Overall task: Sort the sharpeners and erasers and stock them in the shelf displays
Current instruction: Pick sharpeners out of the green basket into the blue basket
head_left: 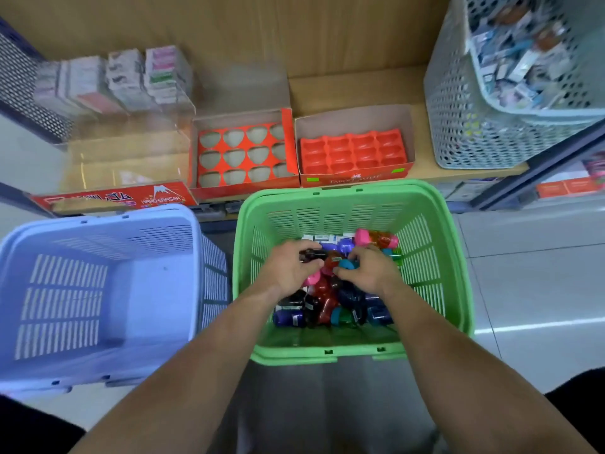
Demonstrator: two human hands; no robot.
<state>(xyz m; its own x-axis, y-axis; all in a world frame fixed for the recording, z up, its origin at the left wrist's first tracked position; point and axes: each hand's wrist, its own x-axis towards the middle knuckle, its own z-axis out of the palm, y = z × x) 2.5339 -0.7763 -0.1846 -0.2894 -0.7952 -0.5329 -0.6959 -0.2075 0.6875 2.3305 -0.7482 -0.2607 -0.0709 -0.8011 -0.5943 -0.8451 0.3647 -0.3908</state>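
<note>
Pale wooden shelf (pixel 353 90) with a wooden back panel, set low. Grey tiled floor (pixel 537 290) below and to the right. A lower shelf at far right holds orange boxes, blurred.

On the shelf, left to right:
- clear display case (pixel 131 149), red front strip reading "HARD ERASER". Packaged erasers (pixel 131 80) are stacked at its back; the front is bare.
- red card tray (pixel 242 152) with rows of rounded cut-outs, all unfilled.
- Faber-Castell box (pixel 355 178) with a red moulded insert, its slots unfilled.
- grey perforated bin (pixel 458 126) with a pale blue bin (pixel 523 106) nested in it, full of small mixed packets, too blurred to name.

On the floor against the shelf front are two baskets:
- lavender basket (pixel 98 217) on the left, nothing in it.
- green basket (pixel 353 198) on the right, touching it. Inside is a heap of translucent sharpeners (pixel 327 306) in purple, red, teal, pink and dark shades, with white boxed erasers (pixel 324 238) along the far wall.

Both hands are down in the green basket.
- Left hand (pixel 291 267): fingers curled over a dark item (pixel 311 255), thumb beneath it.
- Right hand (pixel 370 270): thumb and fingers pinch a teal item (pixel 347 264).

The hands cover the middle of the heap. Whether the two held pieces are sharpeners, I cannot tell. Dark clothing is cut off at both lower corners.
</note>
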